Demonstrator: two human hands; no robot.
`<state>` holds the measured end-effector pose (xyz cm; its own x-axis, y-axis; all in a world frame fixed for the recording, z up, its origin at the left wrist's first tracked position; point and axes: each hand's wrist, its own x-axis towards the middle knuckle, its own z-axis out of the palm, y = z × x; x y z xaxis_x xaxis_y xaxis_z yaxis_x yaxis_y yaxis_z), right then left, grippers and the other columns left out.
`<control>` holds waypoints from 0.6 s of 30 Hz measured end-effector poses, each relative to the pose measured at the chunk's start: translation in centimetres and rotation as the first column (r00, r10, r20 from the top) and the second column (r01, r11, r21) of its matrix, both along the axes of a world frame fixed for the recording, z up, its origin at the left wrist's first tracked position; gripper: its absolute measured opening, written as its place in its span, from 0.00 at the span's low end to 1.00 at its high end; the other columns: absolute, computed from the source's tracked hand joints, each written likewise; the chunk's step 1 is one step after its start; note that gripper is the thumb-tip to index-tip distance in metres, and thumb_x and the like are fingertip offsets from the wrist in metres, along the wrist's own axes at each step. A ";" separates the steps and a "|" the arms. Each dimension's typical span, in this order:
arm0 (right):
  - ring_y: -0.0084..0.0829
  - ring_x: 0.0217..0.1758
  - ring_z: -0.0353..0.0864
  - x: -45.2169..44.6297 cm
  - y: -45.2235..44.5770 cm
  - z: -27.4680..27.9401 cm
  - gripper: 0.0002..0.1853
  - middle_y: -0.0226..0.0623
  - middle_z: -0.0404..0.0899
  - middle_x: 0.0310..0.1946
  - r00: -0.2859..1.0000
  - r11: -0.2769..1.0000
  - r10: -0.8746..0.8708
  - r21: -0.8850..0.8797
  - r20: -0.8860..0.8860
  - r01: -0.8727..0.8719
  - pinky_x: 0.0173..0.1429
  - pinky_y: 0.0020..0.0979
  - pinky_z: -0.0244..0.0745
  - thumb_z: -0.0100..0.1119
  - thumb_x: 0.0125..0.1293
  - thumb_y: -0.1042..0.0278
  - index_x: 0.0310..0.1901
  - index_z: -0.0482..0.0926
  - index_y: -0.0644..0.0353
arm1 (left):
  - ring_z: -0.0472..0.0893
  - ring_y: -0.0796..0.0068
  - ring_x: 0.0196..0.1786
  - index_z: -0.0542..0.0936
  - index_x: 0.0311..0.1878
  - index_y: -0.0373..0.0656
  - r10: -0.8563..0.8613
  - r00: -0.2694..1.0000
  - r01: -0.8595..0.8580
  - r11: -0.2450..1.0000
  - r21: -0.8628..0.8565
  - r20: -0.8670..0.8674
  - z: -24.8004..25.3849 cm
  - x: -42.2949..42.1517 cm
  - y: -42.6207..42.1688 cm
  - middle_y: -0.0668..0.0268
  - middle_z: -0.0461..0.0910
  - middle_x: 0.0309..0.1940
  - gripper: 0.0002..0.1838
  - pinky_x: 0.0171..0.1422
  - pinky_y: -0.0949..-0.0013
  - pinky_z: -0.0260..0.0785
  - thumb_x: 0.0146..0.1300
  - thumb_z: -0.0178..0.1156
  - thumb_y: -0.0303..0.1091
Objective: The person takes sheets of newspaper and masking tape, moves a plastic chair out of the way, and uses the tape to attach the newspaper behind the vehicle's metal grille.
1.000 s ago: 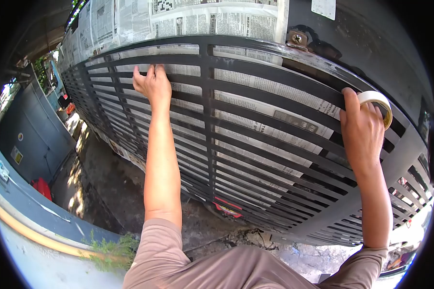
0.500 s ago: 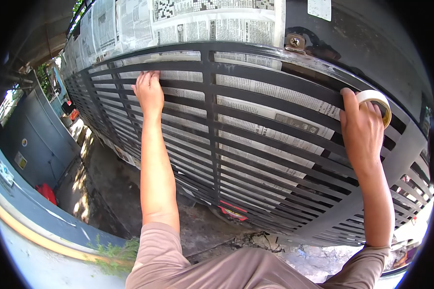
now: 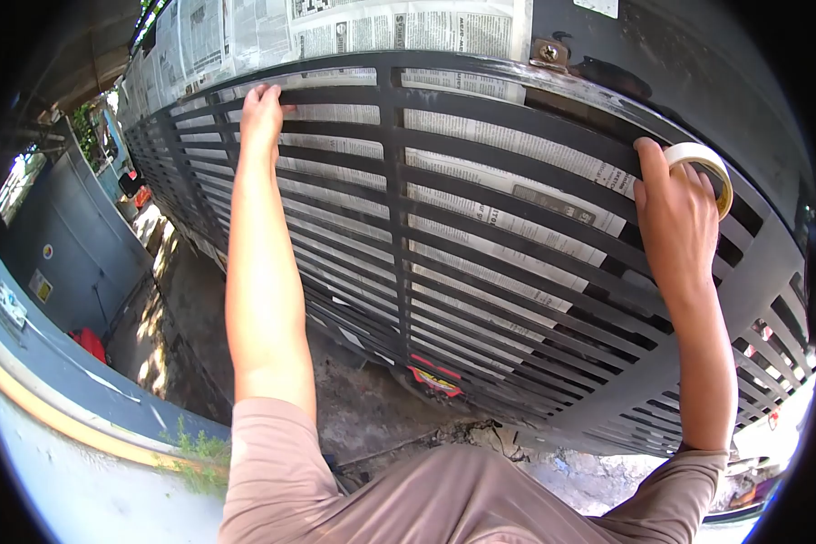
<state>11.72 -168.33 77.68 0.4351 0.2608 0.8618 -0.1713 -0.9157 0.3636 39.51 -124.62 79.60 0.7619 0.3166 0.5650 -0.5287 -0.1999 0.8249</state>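
A dark grey slatted metal grille (image 3: 392, 181) stretches across the view, with sheets of newspaper (image 3: 480, 172) behind its slats. My left hand (image 3: 262, 125) is up at the grille's upper left part, its fingers bent over a slat and its thumb out to the right. At the upper right, my right hand (image 3: 678, 210) rests against the slats with its index finger stretched upward. A roll of masking tape (image 3: 718, 172) sits at the fingers of that hand, which partly hide it.
More newspaper (image 3: 335, 32) covers the panel above the grille. A screwed metal bracket (image 3: 548, 53) sits on the top rail. Left are a grey metal door (image 3: 72, 245) and a low blue wall (image 3: 82, 363). A red object (image 3: 435, 376) lies below on the ground.
My left hand has moved up and left along the grille to a higher slat. My right hand stays at about the same slats with the tape. The view has shifted slightly.
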 end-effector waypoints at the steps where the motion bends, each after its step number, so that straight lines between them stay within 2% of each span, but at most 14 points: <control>1: 0.46 0.31 0.81 0.0 -0.1 0.0 0.12 0.41 0.78 0.25 1.000 1.000 0.010 -0.001 0.001 -0.010 0.40 0.44 0.76 0.63 0.62 0.76 0.45 0.73 0.54 | 0.85 0.57 0.57 0.68 0.72 0.37 -0.011 1.000 0.011 1.000 -0.002 -0.022 0.6 -0.2 -0.2 0.53 0.76 0.67 0.28 0.78 0.41 0.49 0.72 0.52 0.40; 2: 0.46 0.31 0.81 0.0 -0.1 0.0 0.12 0.40 0.78 0.25 1.000 1.000 0.019 -0.003 0.002 -0.019 0.40 0.43 0.76 0.63 0.62 0.76 0.45 0.73 0.54 | 0.86 0.56 0.54 0.71 0.68 0.35 -0.020 0.992 0.026 0.998 0.053 -0.122 1.4 -0.6 -0.1 0.54 0.77 0.65 0.26 0.78 0.38 0.48 0.71 0.51 0.37; 3: 0.45 0.31 0.81 0.0 -0.1 0.0 0.12 0.40 0.78 0.25 1.000 1.000 0.028 -0.004 0.003 -0.028 0.40 0.43 0.76 0.63 0.62 0.76 0.45 0.72 0.54 | 0.86 0.57 0.52 0.72 0.66 0.34 -0.015 0.986 0.021 0.999 0.036 -0.167 1.7 0.3 0.3 0.54 0.79 0.62 0.24 0.78 0.37 0.46 0.70 0.52 0.37; 5: 0.44 0.31 0.82 -0.1 0.0 0.0 0.12 0.39 0.78 0.25 0.999 0.999 0.042 -0.012 0.022 -0.042 0.40 0.42 0.76 0.63 0.61 0.76 0.44 0.72 0.55 | 0.86 0.56 0.54 0.71 0.66 0.34 0.021 0.970 -0.029 0.999 -0.029 -0.240 2.5 0.1 -0.5 0.55 0.80 0.60 0.25 0.78 0.41 0.50 0.69 0.54 0.36; 6: 0.44 0.31 0.82 -0.1 -0.1 0.0 0.12 0.39 0.78 0.25 0.998 0.999 0.052 -0.016 0.023 -0.052 0.40 0.42 0.76 0.63 0.61 0.76 0.44 0.72 0.55 | 0.85 0.56 0.53 0.75 0.63 0.34 0.023 0.977 -0.043 0.995 -0.088 -0.213 2.5 1.5 -0.2 0.56 0.81 0.59 0.23 0.73 0.48 0.63 0.68 0.56 0.34; 7: 0.44 0.31 0.82 -0.1 -0.1 -0.1 0.12 0.39 0.78 0.25 0.998 0.998 0.064 -0.022 0.020 -0.063 0.40 0.41 0.76 0.63 0.61 0.76 0.44 0.72 0.55 | 0.84 0.57 0.51 0.79 0.58 0.34 0.040 0.973 -0.050 0.998 -0.040 -0.228 2.7 2.5 -0.2 0.57 0.81 0.58 0.19 0.64 0.55 0.73 0.68 0.56 0.33; 9: 0.43 0.32 0.83 -0.1 -0.1 -0.1 0.11 0.38 0.78 0.26 0.998 0.998 0.050 -0.041 0.029 -0.049 0.40 0.41 0.76 0.61 0.61 0.77 0.44 0.72 0.55 | 0.84 0.59 0.48 0.81 0.56 0.34 0.127 0.968 -0.141 0.989 -0.052 -0.215 2.7 4.3 -0.4 0.58 0.81 0.57 0.18 0.59 0.60 0.77 0.67 0.57 0.32; 12: 0.41 0.32 0.83 0.1 -0.6 -0.2 0.11 0.36 0.78 0.25 0.998 0.996 0.057 -0.066 0.039 -0.055 0.40 0.40 0.77 0.60 0.61 0.77 0.43 0.72 0.55 | 0.83 0.61 0.51 0.81 0.57 0.35 0.125 0.962 -0.157 0.981 -0.114 -0.244 3.1 5.0 -0.3 0.59 0.81 0.57 0.18 0.60 0.64 0.76 0.67 0.57 0.30; 15: 0.38 0.32 0.84 0.3 -0.8 -0.2 0.11 0.35 0.79 0.26 0.992 0.993 0.107 -0.063 0.065 -0.103 0.39 0.39 0.77 0.60 0.61 0.76 0.43 0.73 0.54 | 0.82 0.63 0.54 0.80 0.59 0.36 0.232 0.922 -0.260 0.964 -0.052 -0.311 3.5 3.5 -2.0 0.60 0.81 0.59 0.19 0.60 0.68 0.76 0.66 0.56 0.23; 18: 0.36 0.33 0.84 0.2 -0.7 -0.1 0.12 0.34 0.79 0.26 0.992 0.993 0.103 -0.069 0.073 -0.098 0.38 0.37 0.77 0.62 0.59 0.76 0.43 0.73 0.54 | 0.82 0.63 0.55 0.80 0.59 0.35 0.298 0.893 -0.321 0.947 -0.013 -0.338 4.0 2.7 -2.9 0.58 0.79 0.61 0.19 0.60 0.67 0.77 0.66 0.58 0.24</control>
<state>11.87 -169.07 77.58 0.3374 0.3568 0.8712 -0.1087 -0.9045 0.4125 42.24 -127.50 83.57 0.7573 0.5946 0.2699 -0.1470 -0.2475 0.9577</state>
